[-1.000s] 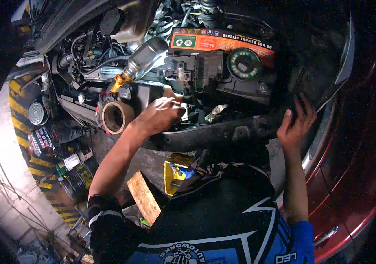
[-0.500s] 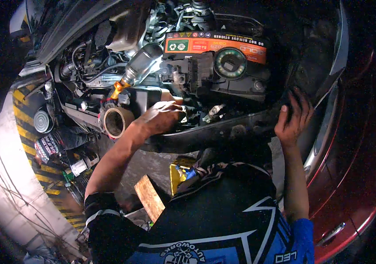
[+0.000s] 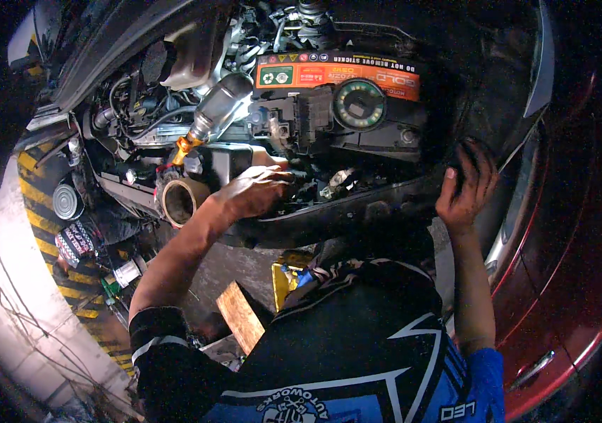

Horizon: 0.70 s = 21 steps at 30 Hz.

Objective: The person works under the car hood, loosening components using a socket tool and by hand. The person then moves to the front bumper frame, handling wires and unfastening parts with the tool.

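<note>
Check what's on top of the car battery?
On the battery: an orange label strip and a round green-ringed cap. Terminals are hidden by black covers; the underside cannot be seen.

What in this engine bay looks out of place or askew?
A roll of brown tape sits tilted on the front crossmember, close beside the left hand. A silver bottle with an orange nozzle lies slanted, nozzle down, among the engine parts. The right hand rests on the bay's edge. No spill shows.
</note>
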{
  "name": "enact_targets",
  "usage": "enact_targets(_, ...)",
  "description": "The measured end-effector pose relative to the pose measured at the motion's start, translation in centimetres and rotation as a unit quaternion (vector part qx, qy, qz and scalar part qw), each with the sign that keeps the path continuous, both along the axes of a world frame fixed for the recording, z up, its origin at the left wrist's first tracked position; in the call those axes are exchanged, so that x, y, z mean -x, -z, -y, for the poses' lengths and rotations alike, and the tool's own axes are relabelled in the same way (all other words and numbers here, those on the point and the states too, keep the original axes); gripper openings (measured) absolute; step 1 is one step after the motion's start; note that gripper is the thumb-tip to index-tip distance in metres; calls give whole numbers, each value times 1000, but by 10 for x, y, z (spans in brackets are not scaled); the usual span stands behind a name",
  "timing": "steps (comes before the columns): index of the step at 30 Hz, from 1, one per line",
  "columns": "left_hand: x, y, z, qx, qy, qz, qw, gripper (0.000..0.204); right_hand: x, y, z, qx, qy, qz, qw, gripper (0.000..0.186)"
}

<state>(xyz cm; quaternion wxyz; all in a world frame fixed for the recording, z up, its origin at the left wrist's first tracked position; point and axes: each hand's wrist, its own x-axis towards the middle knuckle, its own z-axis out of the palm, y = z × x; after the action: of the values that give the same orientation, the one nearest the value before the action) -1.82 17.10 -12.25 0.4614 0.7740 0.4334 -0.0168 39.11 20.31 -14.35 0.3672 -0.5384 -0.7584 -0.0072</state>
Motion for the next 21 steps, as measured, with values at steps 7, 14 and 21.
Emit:
enact_targets(7,-20,-34,-11,34,-35,-32,998,49,0,-2,0,8,4,4,1000,31)
enact_targets(14,-13,-17,-6,-22,44,-102,994,53,2,-2,0,0,-7,-3,1000,31)
enact_targets(21,-12,-20,-8,-35,23,-20,999,23,1,-7,-2,-6,-15,-7,1000,32)
